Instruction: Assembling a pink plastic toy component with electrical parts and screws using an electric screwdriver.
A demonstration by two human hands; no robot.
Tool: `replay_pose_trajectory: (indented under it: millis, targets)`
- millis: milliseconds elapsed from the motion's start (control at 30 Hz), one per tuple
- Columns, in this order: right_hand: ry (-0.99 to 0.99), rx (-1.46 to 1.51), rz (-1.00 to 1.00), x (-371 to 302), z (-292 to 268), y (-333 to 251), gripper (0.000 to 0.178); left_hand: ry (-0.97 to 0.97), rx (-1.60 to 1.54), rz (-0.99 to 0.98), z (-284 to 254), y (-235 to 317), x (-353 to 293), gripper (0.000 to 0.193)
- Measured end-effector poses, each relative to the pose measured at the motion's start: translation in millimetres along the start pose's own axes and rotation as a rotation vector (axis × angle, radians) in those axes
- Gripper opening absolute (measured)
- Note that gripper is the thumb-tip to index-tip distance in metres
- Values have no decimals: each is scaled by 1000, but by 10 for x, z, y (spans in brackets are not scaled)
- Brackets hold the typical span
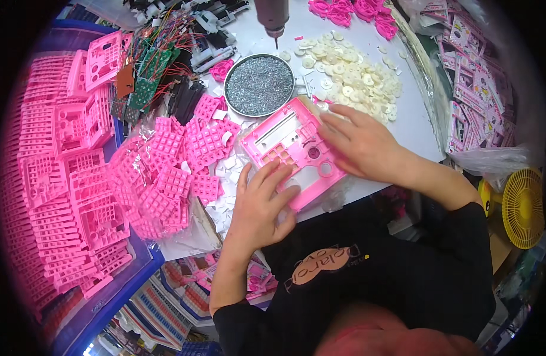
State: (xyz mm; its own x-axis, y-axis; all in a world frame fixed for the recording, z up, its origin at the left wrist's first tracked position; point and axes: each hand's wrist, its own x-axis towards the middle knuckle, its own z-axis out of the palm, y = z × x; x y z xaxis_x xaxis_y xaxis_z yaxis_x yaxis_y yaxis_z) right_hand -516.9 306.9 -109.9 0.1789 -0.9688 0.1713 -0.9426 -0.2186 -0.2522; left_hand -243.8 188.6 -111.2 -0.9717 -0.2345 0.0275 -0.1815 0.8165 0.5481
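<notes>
A pink plastic casing lies tilted at the table's front edge, with a long slot, small square key holes and round openings. My left hand is open over its lower left part; the fingers are spread and the fingertips touch around the key holes. Over the upper right edge of the casing, my right hand curls its fingers and grips it; its thumb is hidden. Just beyond the casing stands a round tin of small metal screws. Above that tin hangs the bit of a dark power screwdriver.
Left of the casing lie pink rubber keypads, green circuit boards with red wires and stacked pink casings in a blue crate. Cream plastic discs and pink cable bundles spread beyond. A yellow fan stands at right.
</notes>
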Motion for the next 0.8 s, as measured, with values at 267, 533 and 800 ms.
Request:
replay_pose_trajectory:
  millis: [267, 533, 800]
  targets:
    - [-144, 286, 252, 217, -148, 292, 35, 44, 174, -54, 325, 206, 143, 61]
    - [-148, -46, 259, 809, 195, 903, 12, -3, 119, -9, 210, 98, 108, 58]
    - [-3, 362, 68, 874, -102, 578, 14, 393, -397, -297, 218, 214, 180, 30]
